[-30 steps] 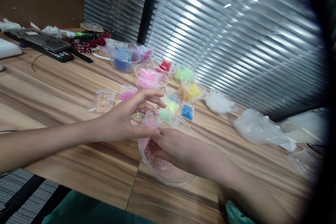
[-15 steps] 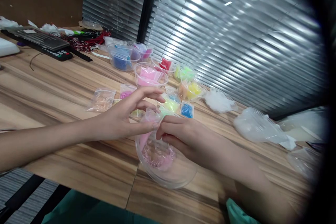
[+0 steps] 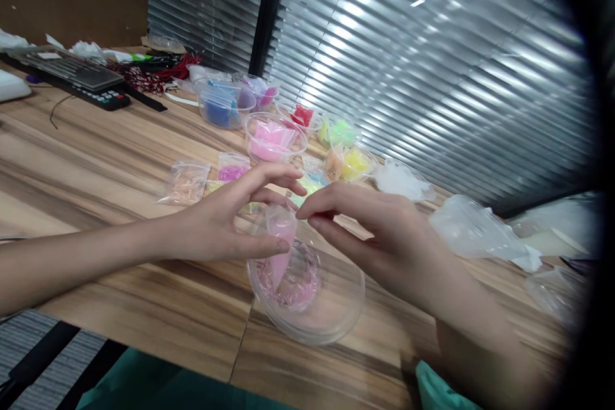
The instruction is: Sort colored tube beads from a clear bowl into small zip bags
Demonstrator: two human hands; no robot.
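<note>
A small clear bag of pink material [image 3: 280, 237] hangs point down over a clear round bowl [image 3: 331, 327], in which a ring of pink strands [image 3: 307, 288] lies. My left hand [image 3: 250, 221] holds the bag lightly, its thumb across the side and its fingers curved behind and above. To the right of the bag's top is my right hand [image 3: 355, 224], thumb and forefinger pressed together. Whatever is between those fingertips is too small to make out.
Clear tubs with pink [image 3: 273, 141], blue [image 3: 218, 109] and yellow [image 3: 353, 163] bags stand behind my hands. Small bags, one orange [image 3: 185, 182] and one magenta [image 3: 233, 168], lie left. Crumpled clear plastic [image 3: 473, 224] is at right; a remote control [image 3: 108, 99] lies far left.
My right hand has moved slightly up and right, off the pink bag, with its fingers less curled. The bag now hangs straighter and shows more. My left hand has barely moved.
</note>
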